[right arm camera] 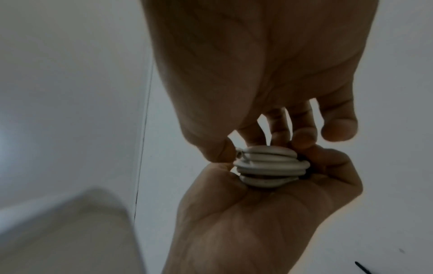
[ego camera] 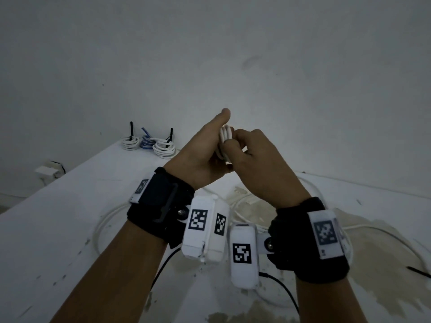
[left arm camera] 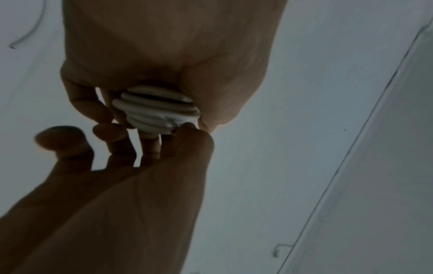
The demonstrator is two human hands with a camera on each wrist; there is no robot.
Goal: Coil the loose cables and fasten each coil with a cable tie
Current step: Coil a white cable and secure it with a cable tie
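At frame centre, above the tabletop (ego camera: 58, 229), the left hand (ego camera: 200, 157) and right hand (ego camera: 254, 159) are gripping a white coil (ego camera: 225, 134), fingers (right arm camera: 304, 137) curled round it. Coiling appears finished; fetching the black tie (ego camera: 418, 271) at lower right seems next.

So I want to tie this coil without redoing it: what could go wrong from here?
1. The white coil has no tie on it yet; if either hand's grip loosens, the loops may spring apart.
2. The loose black tie lies on the table to the right, so the right hand must let go to fetch it, leaving the left hand alone.
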